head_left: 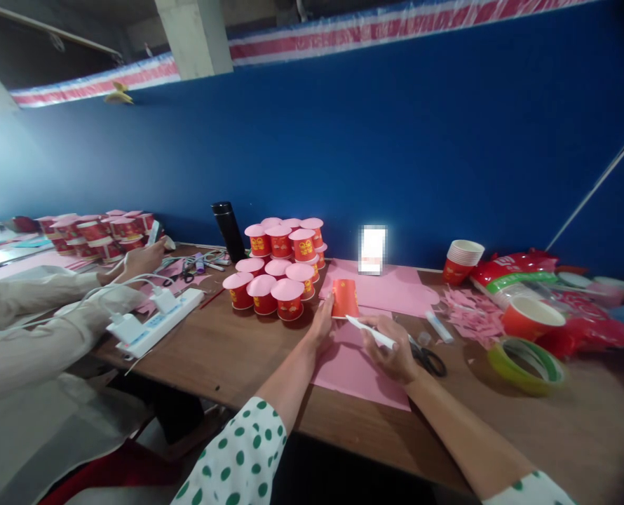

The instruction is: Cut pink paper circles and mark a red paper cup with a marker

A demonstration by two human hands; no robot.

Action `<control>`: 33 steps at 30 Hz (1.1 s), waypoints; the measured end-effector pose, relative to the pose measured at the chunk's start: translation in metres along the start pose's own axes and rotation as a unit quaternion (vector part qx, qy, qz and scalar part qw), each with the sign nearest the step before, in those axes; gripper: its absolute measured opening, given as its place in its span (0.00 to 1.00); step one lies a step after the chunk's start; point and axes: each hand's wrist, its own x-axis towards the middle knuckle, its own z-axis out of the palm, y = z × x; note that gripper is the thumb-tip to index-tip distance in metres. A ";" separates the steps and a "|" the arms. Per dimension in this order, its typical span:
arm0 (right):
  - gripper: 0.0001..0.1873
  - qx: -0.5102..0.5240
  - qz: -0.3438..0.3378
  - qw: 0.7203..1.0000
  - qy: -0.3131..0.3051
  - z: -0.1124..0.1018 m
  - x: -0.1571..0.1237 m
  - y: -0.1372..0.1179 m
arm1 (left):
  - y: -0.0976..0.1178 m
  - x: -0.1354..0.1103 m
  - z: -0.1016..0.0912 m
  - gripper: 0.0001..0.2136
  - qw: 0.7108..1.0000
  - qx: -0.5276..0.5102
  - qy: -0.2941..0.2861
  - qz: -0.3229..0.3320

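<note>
My left hand is closed around the left side of a red paper cup with yellow print, holding it over a pink paper sheet. In my right hand is a slim white pen. Its tip points left, close to the lower edge of the cup; whether they touch I cannot tell. Black-handled scissors lie just right of that hand, partly hidden by it. A capped white tube rests beyond the scissors.
Stacked red cups with pink paper discs stand left. Right are nested cups, pink scraps, a single cup and a tape roll. A power strip and a co-worker's hand are farther left; a black bottle stands behind.
</note>
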 end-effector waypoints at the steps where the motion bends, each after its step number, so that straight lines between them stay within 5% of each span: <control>1: 0.09 0.000 0.001 1.000 0.001 0.000 0.000 0.000 | 0.000 0.000 0.000 0.16 1.000 0.000 -0.001 0.000; 33: 0.13 0.009 -0.019 1.000 -0.019 0.000 0.001 -0.001 | -0.001 0.001 -0.001 0.16 1.000 -0.003 0.008 0.001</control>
